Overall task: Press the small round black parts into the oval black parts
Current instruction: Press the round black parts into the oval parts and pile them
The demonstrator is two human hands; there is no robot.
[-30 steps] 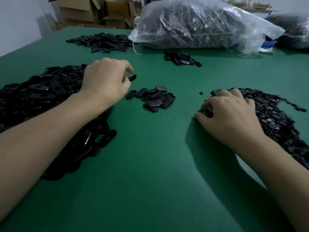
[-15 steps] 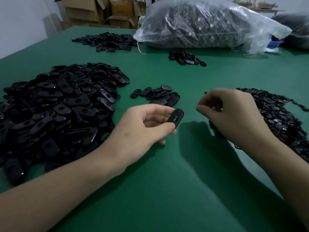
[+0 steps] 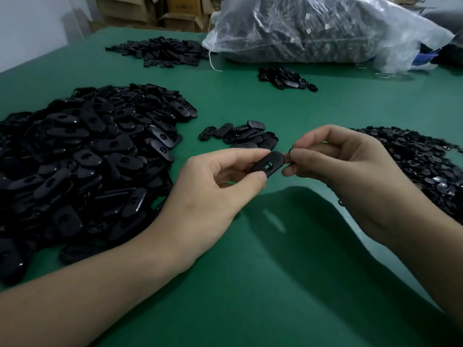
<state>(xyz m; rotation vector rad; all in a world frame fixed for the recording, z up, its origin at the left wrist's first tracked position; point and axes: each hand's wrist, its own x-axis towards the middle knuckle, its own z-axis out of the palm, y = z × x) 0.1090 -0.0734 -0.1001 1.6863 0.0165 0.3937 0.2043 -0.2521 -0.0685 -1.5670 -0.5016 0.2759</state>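
My left hand (image 3: 220,186) pinches one oval black part (image 3: 268,164) between thumb and forefinger, its slotted face turned up. My right hand (image 3: 345,166) holds a small round black part (image 3: 291,151) at its fingertips, right at the oval part's far end; most of that round part is hidden by the fingers. A big heap of oval black parts (image 3: 82,156) lies at the left. At the right lies a flat pile of small round black parts (image 3: 421,164). A small cluster of oval parts (image 3: 243,135) sits just beyond my hands.
The green table (image 3: 250,284) carries another small cluster of black parts (image 3: 285,77) further back, a flat dark pile (image 3: 162,51) at the far left, and a large clear plastic bag of black parts (image 3: 320,28). Cardboard boxes (image 3: 150,8) stand behind the table.
My left hand left the oval heap with one oval part and came to the middle. My right hand rose from the round pile with a round part and met it.
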